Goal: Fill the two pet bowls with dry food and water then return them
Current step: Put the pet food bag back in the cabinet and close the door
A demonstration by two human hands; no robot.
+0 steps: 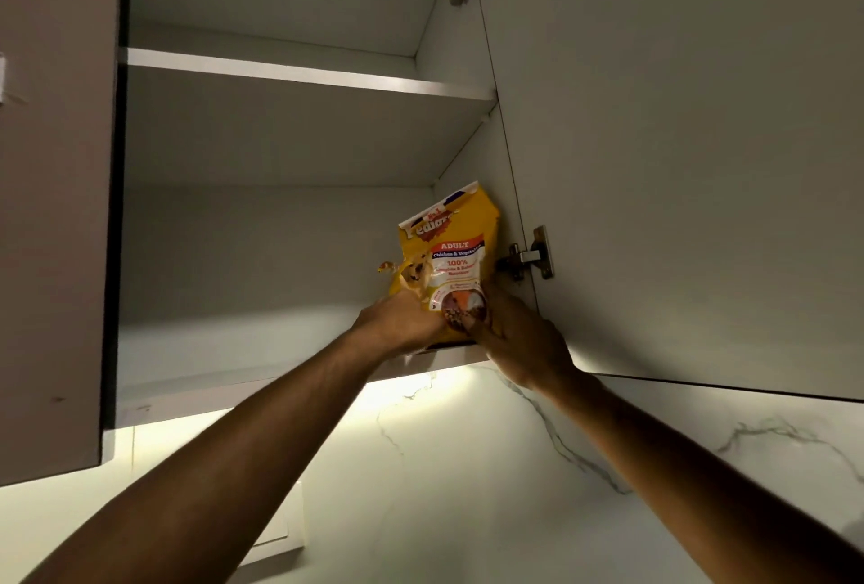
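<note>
A yellow bag of dry dog food (449, 251) stands upright at the right end of the lower shelf (224, 378) of an open wall cabinet, against the cabinet's right wall. Both my arms reach up to it. My left hand (402, 319) grips the bag's lower left side. My right hand (519, 335) is wrapped around its lower right corner. The bag's top is folded over. No pet bowls are in view.
The upper shelf (308, 76) shows nothing on it. The cabinet's open right door (678, 162) hangs on a metal hinge (530, 256) just right of the bag. A closed brown cabinet door (51, 209) is at left. A lit marble backsplash (467, 466) lies below.
</note>
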